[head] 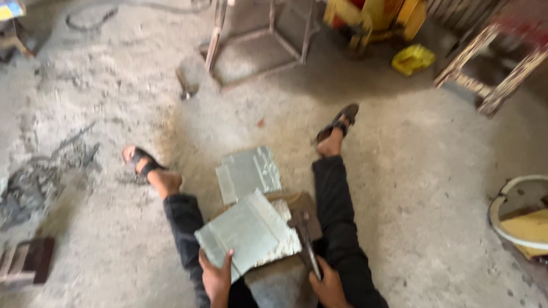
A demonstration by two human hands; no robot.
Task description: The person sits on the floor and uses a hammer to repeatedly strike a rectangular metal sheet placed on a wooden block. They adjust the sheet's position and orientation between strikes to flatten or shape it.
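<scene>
Low in the frame's centre, between the seated person's legs on the dusty floor (411, 188), a grey slab (251, 231) lies tilted with the left hand (217, 278) gripping its near corner, a second slab (247, 173) just above, and the right hand (330, 285) closed around a hammer (305, 236).

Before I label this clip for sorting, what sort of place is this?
Probably a rough metal workshop. The person sits on a dusty concrete floor, left hand on a metal sheet, right hand on a tool. Bare metal frames stand behind.
</scene>
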